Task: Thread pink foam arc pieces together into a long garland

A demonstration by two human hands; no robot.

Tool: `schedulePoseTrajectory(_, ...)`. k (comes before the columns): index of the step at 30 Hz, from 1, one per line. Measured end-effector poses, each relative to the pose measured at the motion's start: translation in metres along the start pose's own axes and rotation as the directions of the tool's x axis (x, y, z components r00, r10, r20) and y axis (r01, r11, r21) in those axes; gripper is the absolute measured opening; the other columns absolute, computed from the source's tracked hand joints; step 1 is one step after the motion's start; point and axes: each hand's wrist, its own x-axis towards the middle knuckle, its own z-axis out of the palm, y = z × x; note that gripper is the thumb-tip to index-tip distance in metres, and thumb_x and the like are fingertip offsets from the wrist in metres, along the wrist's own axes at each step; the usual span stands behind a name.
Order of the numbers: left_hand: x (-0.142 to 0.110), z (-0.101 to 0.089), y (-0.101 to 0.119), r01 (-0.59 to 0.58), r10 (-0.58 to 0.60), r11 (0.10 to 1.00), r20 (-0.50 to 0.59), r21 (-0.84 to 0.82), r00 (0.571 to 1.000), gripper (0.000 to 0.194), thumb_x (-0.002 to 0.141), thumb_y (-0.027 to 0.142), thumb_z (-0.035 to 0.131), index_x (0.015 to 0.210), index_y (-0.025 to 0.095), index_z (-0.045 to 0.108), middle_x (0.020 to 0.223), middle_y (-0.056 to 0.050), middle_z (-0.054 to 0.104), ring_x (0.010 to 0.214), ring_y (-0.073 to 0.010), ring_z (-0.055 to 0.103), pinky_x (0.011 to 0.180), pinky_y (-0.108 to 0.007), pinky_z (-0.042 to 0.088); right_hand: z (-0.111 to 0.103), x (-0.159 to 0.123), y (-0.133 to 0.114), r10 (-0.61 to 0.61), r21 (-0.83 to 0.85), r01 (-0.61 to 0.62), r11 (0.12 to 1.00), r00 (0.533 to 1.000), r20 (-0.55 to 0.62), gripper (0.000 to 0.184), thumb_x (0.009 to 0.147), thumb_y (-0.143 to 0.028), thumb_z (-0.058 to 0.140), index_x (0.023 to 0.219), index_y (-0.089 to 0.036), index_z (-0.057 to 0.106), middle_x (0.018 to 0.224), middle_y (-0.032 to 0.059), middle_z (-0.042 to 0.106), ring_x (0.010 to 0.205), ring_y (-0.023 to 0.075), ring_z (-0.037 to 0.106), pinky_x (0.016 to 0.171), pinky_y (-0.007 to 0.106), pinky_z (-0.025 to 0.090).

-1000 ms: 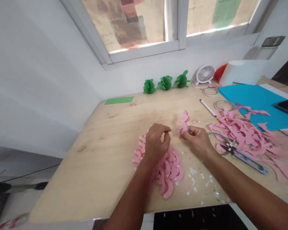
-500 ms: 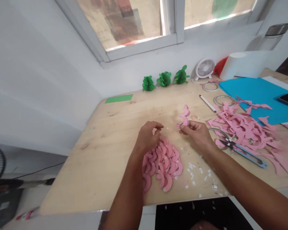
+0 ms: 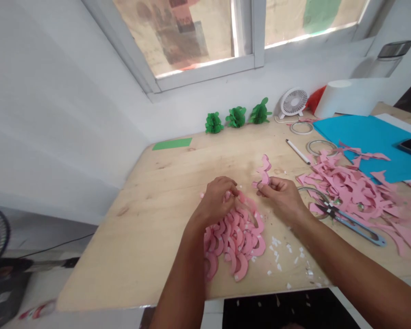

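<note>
In my right hand [image 3: 281, 194], thumb and fingers pinch the lower end of a wavy pink paper strip [image 3: 265, 167], made of curved pieces and held upright above the table. My left hand [image 3: 219, 198] is over the upper end of a pile of pink curved paper pieces [image 3: 239, 235]. Its fingers are closed at the pile, and a pink piece by the fingertips is smeared by motion. Small white bits show on several pieces in the pile. The left hand and forearm hide part of the pile's left side.
Pink paper scraps [image 3: 356, 187] lie to the right, beside blue-handled scissors [image 3: 356, 226], tape rolls [image 3: 320, 147] and a white pen [image 3: 297, 151]. White bits [image 3: 294, 253] are scattered near the front edge. Green paper shapes [image 3: 236, 117], a small fan [image 3: 293, 102] and blue sheets [image 3: 373, 137] stand or lie farther back.
My left hand has shifted slightly right and closed its fingers at the pile, where a pink piece now blurs. The right hand holds the strip as before. The view has tilted slightly.
</note>
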Motion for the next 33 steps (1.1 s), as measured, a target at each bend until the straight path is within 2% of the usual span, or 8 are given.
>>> schedulePoseTrajectory(2, 0.001, -0.001, 0.001, 0.028, -0.030, 0.997, -0.038, -0.072, 0.999, 0.023, 0.066, 0.003, 0.046, 0.075, 0.019, 0.060, 0.087, -0.003, 0.066, 0.090, -0.0178, 0.060, 0.084, -0.035, 0.045, 0.000, -0.001, -0.001, 0.007, 0.042, -0.008, 0.999, 1.000, 0.013, 0.024, 0.067, -0.037, 0.068, 0.058, -0.015, 0.062, 0.051, -0.0009, 0.058, 0.045, 0.0086, 0.042, 0.043, 0.021, 0.028)
schedulePoseTrajectory(10, 0.000, -0.001, 0.006, 0.213, -0.223, 0.929, 0.003, -0.302, 0.975, 0.014, 0.075, 0.014, 0.048, 0.081, 0.017, 0.061, 0.076, -0.002, 0.066, 0.070, -0.0150, 0.061, 0.065, -0.027, 0.046, 0.001, -0.003, -0.008, -0.024, 0.148, 0.008, 0.989, 0.994, 0.102, 0.022, 0.066, -0.037, 0.070, 0.060, -0.016, 0.065, 0.059, 0.0017, 0.066, 0.055, 0.0124, 0.056, 0.057, 0.024, 0.041)
schedulePoseTrajectory(16, 0.000, -0.003, 0.010, 0.231, -0.227, 0.834, 0.070, -0.500, 0.971, 0.015, 0.073, 0.014, 0.051, 0.085, 0.016, 0.061, 0.077, -0.003, 0.065, 0.073, -0.0149, 0.061, 0.069, -0.027, 0.047, 0.001, -0.004, -0.007, -0.088, 0.206, 0.054, 0.977, 0.983, 0.159, 0.020, 0.068, -0.036, 0.070, 0.064, -0.017, 0.066, 0.061, 0.0022, 0.067, 0.059, 0.0138, 0.058, 0.062, 0.026, 0.044)
schedulePoseTrajectory(20, -0.001, -0.004, 0.011, 0.266, -0.249, 0.760, 0.112, -0.593, 0.962, 0.022, 0.074, 0.019, 0.055, 0.095, 0.016, 0.059, 0.074, -0.003, 0.063, 0.064, -0.0135, 0.060, 0.057, -0.024, 0.046, 0.001, -0.004, -0.007, -0.085, 0.206, 0.047, 0.977, 0.980, 0.178, 0.021, 0.067, -0.038, 0.071, 0.065, -0.017, 0.067, 0.062, 0.0026, 0.067, 0.060, 0.0144, 0.059, 0.063, 0.027, 0.045)
schedulePoseTrajectory(23, 0.000, -0.003, 0.012, 0.273, -0.286, 0.713, 0.088, -0.646, 0.954, 0.028, 0.072, 0.022, 0.059, 0.100, 0.017, 0.058, 0.069, 0.000, 0.061, 0.057, -0.0111, 0.057, 0.051, -0.021, 0.043, 0.001, -0.005, -0.008, -0.070, 0.171, 0.031, 0.985, 0.972, 0.225, 0.022, 0.068, -0.037, 0.070, 0.065, -0.017, 0.066, 0.061, 0.0017, 0.066, 0.058, 0.0133, 0.058, 0.061, 0.026, 0.044)
schedulePoseTrajectory(28, 0.002, 0.005, 0.012, 0.308, -0.438, 0.587, 0.026, -0.749, 0.899, 0.034, 0.069, 0.026, 0.065, 0.101, 0.018, 0.059, 0.063, 0.003, 0.059, 0.048, -0.0083, 0.052, 0.046, -0.020, 0.041, 0.003, -0.008, -0.008, -0.082, 0.136, 0.047, 0.990, 0.962, 0.259, 0.020, 0.071, -0.036, 0.068, 0.066, -0.016, 0.065, 0.062, 0.0016, 0.066, 0.058, 0.0128, 0.058, 0.060, 0.026, 0.044)
schedulePoseTrajectory(33, 0.004, 0.015, 0.011, 0.339, -0.555, 0.432, 0.050, -0.836, 0.830, 0.045, 0.065, 0.029, 0.070, 0.107, 0.017, 0.057, 0.059, 0.003, 0.059, 0.047, -0.0098, 0.053, 0.042, -0.019, 0.039, 0.004, -0.009, -0.005, -0.079, 0.116, 0.048, 0.992, 0.956, 0.282, 0.022, 0.071, -0.038, 0.068, 0.070, -0.016, 0.067, 0.064, 0.0027, 0.068, 0.060, 0.0143, 0.060, 0.060, 0.027, 0.046)
